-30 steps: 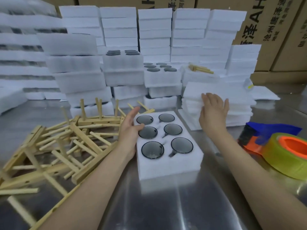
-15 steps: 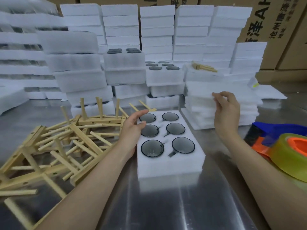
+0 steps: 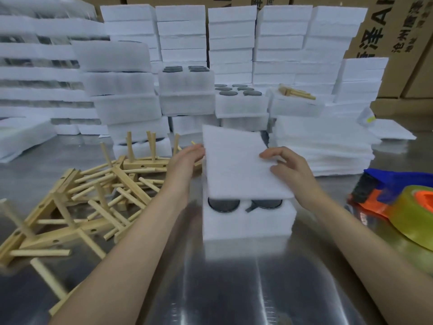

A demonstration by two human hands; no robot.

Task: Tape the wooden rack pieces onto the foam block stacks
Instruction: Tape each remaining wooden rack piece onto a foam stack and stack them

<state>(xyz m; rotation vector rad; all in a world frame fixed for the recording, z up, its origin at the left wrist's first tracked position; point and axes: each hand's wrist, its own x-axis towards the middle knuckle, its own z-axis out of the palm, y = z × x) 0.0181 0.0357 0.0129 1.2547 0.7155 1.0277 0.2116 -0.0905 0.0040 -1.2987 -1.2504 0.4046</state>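
Left of the left hand (image 3: pixel 187 160) there's a messy pile of pale wooden rack pieces (image 3: pixel 93 195) on the shiny steel tabletop (image 3: pixel 234 289), none on foam yet. Right of the right hand (image 3: pixel 290 170): an orange-and-blue tape dispenser w/ yellowish roll (image 3: pixel 410 214), and just behind that hand a stack of loose white foam sheets (image 3: pixel 328 148). Beyond both hands are tall white foam block stacks (image 3: pixel 187 90), then brown cardboard boxes (image 3: pixel 398 43).

Between the hands sits the white foam block with dark round discs (image 3: pixel 248 226). A thin white foam sheet (image 3: pixel 239 165) is tilted over it, hiding all but the front 2 discs. Right hand pinches the sheet's right edge, thumb on top. Left hand is at the left edge, fingertips hidden, so can't tell if it grips.

Vs 0.5 s ago: all 6 discs were bare, right hand was over at the sheet stack, left hand sat on the block's left side.
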